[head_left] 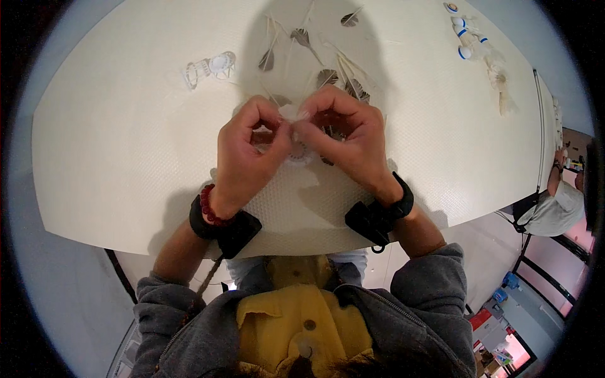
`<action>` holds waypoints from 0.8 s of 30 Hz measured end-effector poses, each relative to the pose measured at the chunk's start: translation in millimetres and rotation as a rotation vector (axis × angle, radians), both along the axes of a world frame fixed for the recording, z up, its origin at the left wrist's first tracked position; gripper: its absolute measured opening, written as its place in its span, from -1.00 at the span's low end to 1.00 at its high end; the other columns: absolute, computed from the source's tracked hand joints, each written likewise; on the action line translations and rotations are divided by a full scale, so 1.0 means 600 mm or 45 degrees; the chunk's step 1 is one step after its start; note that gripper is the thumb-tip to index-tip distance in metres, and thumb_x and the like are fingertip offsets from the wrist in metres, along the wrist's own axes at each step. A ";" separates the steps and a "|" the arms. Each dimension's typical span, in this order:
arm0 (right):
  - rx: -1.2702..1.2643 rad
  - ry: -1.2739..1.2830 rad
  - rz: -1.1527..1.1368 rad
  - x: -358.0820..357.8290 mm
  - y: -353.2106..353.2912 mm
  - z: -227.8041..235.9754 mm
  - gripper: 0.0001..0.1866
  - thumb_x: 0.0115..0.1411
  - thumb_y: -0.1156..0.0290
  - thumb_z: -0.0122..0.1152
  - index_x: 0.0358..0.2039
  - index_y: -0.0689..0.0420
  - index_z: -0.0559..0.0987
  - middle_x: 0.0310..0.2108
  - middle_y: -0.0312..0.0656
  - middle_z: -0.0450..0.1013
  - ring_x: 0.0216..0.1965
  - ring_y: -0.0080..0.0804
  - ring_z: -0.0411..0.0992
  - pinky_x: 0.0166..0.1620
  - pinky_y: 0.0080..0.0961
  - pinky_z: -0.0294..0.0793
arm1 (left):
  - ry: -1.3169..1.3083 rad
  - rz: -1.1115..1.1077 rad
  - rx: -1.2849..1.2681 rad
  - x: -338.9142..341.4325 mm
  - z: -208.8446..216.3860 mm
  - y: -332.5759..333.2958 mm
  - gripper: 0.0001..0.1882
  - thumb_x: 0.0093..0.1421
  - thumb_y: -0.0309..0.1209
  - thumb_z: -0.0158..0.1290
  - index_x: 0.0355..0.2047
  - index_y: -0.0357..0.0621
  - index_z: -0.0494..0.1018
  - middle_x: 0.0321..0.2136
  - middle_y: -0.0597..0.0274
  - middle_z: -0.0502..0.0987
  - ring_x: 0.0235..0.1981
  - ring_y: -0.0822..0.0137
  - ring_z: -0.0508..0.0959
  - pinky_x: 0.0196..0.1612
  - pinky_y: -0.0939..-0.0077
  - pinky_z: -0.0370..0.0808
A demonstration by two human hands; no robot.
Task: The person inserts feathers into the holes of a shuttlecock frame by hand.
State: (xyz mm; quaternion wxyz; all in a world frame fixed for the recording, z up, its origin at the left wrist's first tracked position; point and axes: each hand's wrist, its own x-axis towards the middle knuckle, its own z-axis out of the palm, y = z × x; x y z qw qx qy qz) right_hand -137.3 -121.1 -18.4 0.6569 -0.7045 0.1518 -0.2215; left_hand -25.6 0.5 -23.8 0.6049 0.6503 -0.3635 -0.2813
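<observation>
Both hands meet over the middle of a white table, thumbs and fingertips pinched close together. My left hand (247,157) and my right hand (354,138) are closed on something small and pale between the fingertips, too blurred to name. Just below the fingertips shows a whitish, ring-like piece (298,151), partly hidden by the hands; whether they hold it I cannot tell. Beyond them lie several loose feathers, among them a grey-tipped feather (302,38) and a dark feather (327,77) close to my right hand.
Two white, cage-like ring pieces (211,68) lie at the far left. Several shuttlecocks with blue bands (465,51) lie at the far right, near a pale feathered piece (501,82). The textured white table (126,145) curves toward me. Another person (554,208) is at the right edge.
</observation>
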 end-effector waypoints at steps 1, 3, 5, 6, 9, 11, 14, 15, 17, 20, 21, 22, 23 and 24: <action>0.088 0.075 -0.008 -0.002 -0.001 0.006 -0.92 0.09 0.48 0.17 -0.40 0.20 0.49 -0.50 -0.38 0.42 -0.50 -0.73 0.36 -0.45 -0.78 0.35 | 0.001 0.000 0.000 0.000 0.002 0.000 -0.92 0.10 -0.57 0.01 -0.45 -0.25 0.31 -0.52 0.35 0.39 -0.46 0.63 0.42 -0.42 0.73 0.45; 0.177 0.150 -0.016 -0.002 -0.001 0.007 -0.87 0.08 0.43 0.20 -0.41 0.20 0.49 -0.52 -0.35 0.45 -0.49 -0.69 0.40 -0.41 -0.73 0.40 | 0.064 -0.015 0.000 -0.001 0.006 -0.001 -0.92 0.10 -0.57 0.01 -0.44 -0.25 0.31 -0.51 0.35 0.39 -0.46 0.62 0.43 -0.43 0.74 0.45; 0.341 0.069 -0.021 0.000 -0.002 -0.001 -0.87 0.10 0.43 0.20 -0.40 0.21 0.50 -0.52 -0.34 0.47 -0.48 -0.68 0.42 -0.41 -0.74 0.41 | 0.083 -0.017 -0.009 0.000 0.003 -0.001 -0.92 0.10 -0.57 0.01 -0.44 -0.25 0.32 -0.50 0.35 0.39 -0.47 0.62 0.43 -0.44 0.74 0.45; 0.341 0.068 -0.022 0.000 -0.001 -0.002 -0.87 0.10 0.43 0.20 -0.40 0.21 0.50 -0.52 -0.34 0.47 -0.48 -0.68 0.42 -0.41 -0.74 0.41 | 0.102 -0.019 -0.018 0.000 0.002 -0.001 -0.92 0.10 -0.57 0.01 -0.44 -0.25 0.32 -0.50 0.35 0.39 -0.47 0.63 0.43 -0.45 0.75 0.44; 0.340 0.057 -0.026 0.001 -0.002 -0.004 -0.87 0.11 0.42 0.19 -0.39 0.21 0.50 -0.50 -0.35 0.47 -0.48 -0.69 0.41 -0.40 -0.74 0.40 | 0.154 -0.020 -0.037 0.001 -0.002 -0.001 -0.93 0.11 -0.57 0.01 -0.43 -0.25 0.32 -0.51 0.36 0.39 -0.47 0.63 0.42 -0.45 0.75 0.43; 0.310 0.039 -0.036 0.001 -0.003 -0.007 -0.86 0.10 0.42 0.20 -0.39 0.21 0.51 -0.50 -0.35 0.47 -0.47 -0.70 0.40 -0.39 -0.74 0.40 | 0.143 -0.023 -0.040 0.001 -0.004 -0.001 -0.93 0.11 -0.56 0.01 -0.43 -0.25 0.33 -0.50 0.36 0.39 -0.47 0.63 0.41 -0.44 0.75 0.43; 0.207 0.113 -0.007 -0.001 -0.005 0.004 -0.91 0.11 0.56 0.16 -0.34 0.22 0.49 -0.43 -0.35 0.42 -0.41 -0.69 0.37 -0.35 -0.75 0.38 | 0.134 -0.043 -0.003 0.005 -0.002 0.002 -0.94 0.12 -0.55 -0.01 -0.42 -0.25 0.33 -0.49 0.36 0.39 -0.46 0.64 0.40 -0.43 0.76 0.42; 0.208 0.112 -0.005 -0.001 -0.006 0.004 -0.91 0.11 0.56 0.16 -0.34 0.22 0.49 -0.43 -0.35 0.42 -0.41 -0.69 0.37 -0.35 -0.75 0.38 | 0.137 -0.060 0.035 0.006 0.000 0.003 -0.95 0.13 -0.54 -0.01 -0.41 -0.25 0.34 -0.49 0.36 0.40 -0.45 0.64 0.39 -0.43 0.76 0.42; 0.161 0.127 -0.018 -0.002 -0.008 0.004 -0.91 0.11 0.55 0.15 -0.33 0.21 0.49 -0.43 -0.36 0.42 -0.41 -0.69 0.37 -0.34 -0.74 0.39 | 0.115 -0.064 0.020 0.007 0.001 0.001 -0.94 0.12 -0.53 -0.01 -0.39 -0.25 0.34 -0.48 0.35 0.40 -0.45 0.63 0.39 -0.42 0.75 0.42; 0.187 0.076 -0.080 0.000 -0.008 -0.005 -0.86 0.09 0.40 0.22 -0.39 0.19 0.52 -0.50 -0.37 0.46 -0.47 -0.72 0.38 -0.38 -0.72 0.40 | 0.067 -0.040 0.005 0.003 0.007 -0.002 -0.90 0.11 -0.52 0.01 -0.36 -0.25 0.36 -0.47 0.34 0.41 -0.44 0.61 0.40 -0.41 0.73 0.43; 0.187 0.076 -0.081 0.000 -0.008 -0.006 -0.86 0.09 0.40 0.22 -0.39 0.19 0.52 -0.50 -0.37 0.46 -0.47 -0.72 0.38 -0.38 -0.72 0.40 | 0.041 -0.014 0.003 0.002 0.008 -0.002 -0.88 0.09 -0.51 0.03 -0.34 -0.25 0.36 -0.47 0.33 0.41 -0.44 0.59 0.41 -0.40 0.72 0.44; 0.193 0.052 -0.071 0.000 -0.009 -0.007 -0.87 0.09 0.41 0.21 -0.39 0.19 0.52 -0.50 -0.37 0.46 -0.47 -0.72 0.38 -0.38 -0.72 0.40 | 0.042 -0.015 0.002 0.001 0.008 -0.003 -0.88 0.09 -0.51 0.03 -0.34 -0.25 0.36 -0.47 0.33 0.41 -0.44 0.59 0.41 -0.40 0.72 0.44; 0.199 0.028 -0.060 0.000 -0.009 -0.008 -0.87 0.09 0.41 0.21 -0.39 0.19 0.52 -0.50 -0.37 0.46 -0.47 -0.72 0.38 -0.38 -0.72 0.40 | 0.017 -0.029 -0.008 0.001 0.007 -0.003 -0.87 0.08 -0.51 0.04 -0.34 -0.24 0.36 -0.46 0.32 0.41 -0.44 0.58 0.42 -0.39 0.69 0.45; 0.198 0.029 -0.061 0.000 -0.009 -0.008 -0.87 0.09 0.41 0.21 -0.39 0.19 0.52 -0.50 -0.37 0.46 -0.47 -0.72 0.38 -0.38 -0.72 0.40 | -0.007 -0.042 -0.017 0.001 0.007 -0.003 -0.85 0.07 -0.51 0.05 -0.33 -0.24 0.36 -0.46 0.31 0.42 -0.44 0.56 0.42 -0.39 0.67 0.46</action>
